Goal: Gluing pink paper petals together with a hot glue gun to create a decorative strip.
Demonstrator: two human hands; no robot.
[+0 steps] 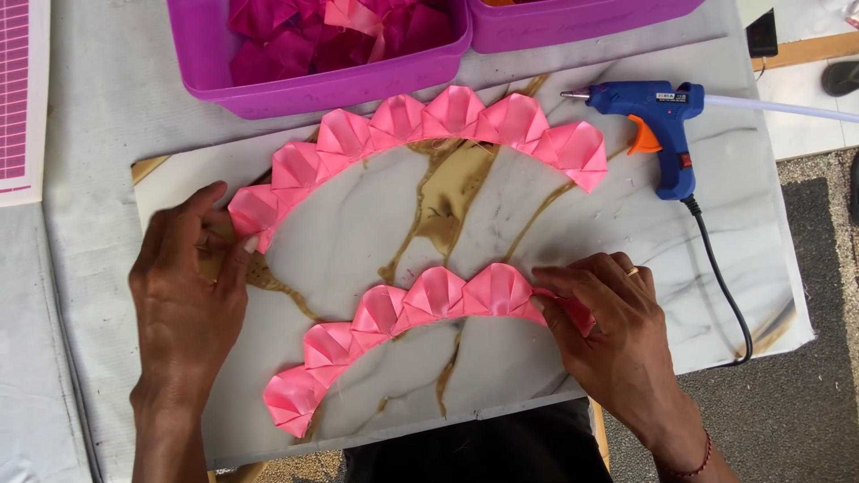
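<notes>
While the right hand presses fingers and thumb together on the right end of the lower ribbon arc, the left hand lies flat, fingers spread apart, its fingertips touching the left end of the upper ribbon arc. Both arcs are chains of glossy pink satin folded into pointed, fan-like petals, each overlapping the next. They rest well apart on a smooth marble-patterned board, white with gold veins. A blue glue gun with an orange trigger lies on the board's upper right, its black cord trailing toward the near edge. Behind the board, a purple plastic tub holds loose folded satin pieces in deep magenta and pink. A second purple tub stands just beside it.
</notes>
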